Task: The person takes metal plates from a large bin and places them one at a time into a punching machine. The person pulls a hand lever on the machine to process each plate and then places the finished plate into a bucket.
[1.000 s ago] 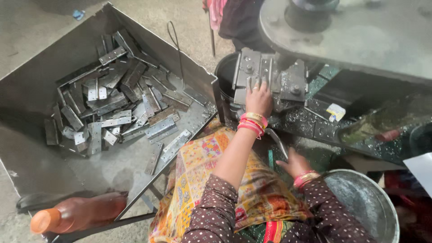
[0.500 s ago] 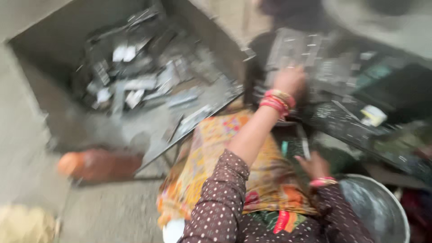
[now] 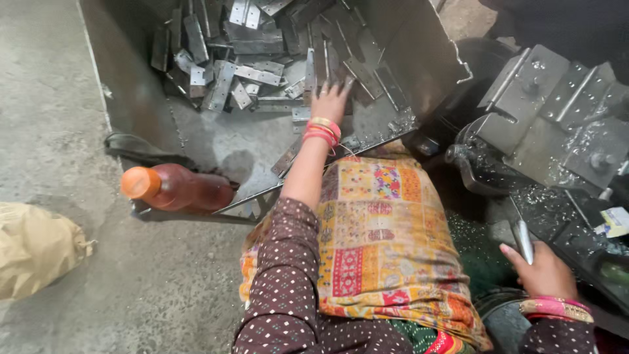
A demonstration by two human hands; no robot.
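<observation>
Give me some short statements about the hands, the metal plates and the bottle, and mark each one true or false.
1. The left hand reaches into the bin of metal plates. True.
2. The right hand is empty. False: it holds a metal handle.
3. The bottle stands upright inside the bin. False: it lies on its side at the bin's near edge.
4. The bottle has an orange cap. True.
5. Both wrists are bare. False: both carry pink and gold bangles.
6. A tan sack lies on the floor at the left. True.
</observation>
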